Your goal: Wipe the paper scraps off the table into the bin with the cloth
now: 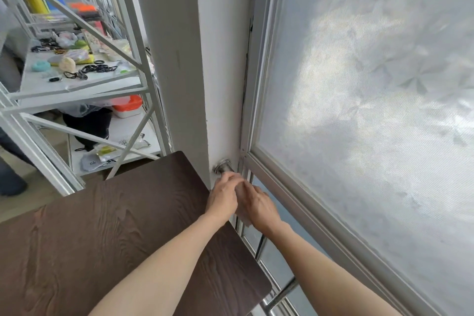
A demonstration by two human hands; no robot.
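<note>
Frosted window (372,84) fills the right side, white wall pillar (205,59) beside it w/ a metal fitting (223,165). Dark wood table (102,238) sits below; no scraps visible on it. Both my hands are past the table's far right corner, by the fitting. Left hand (222,196) and right hand (257,206) together pinch a pale cloth (242,202) btwn them. Shelving unit (77,79) w/ clutter stands at left.
</note>
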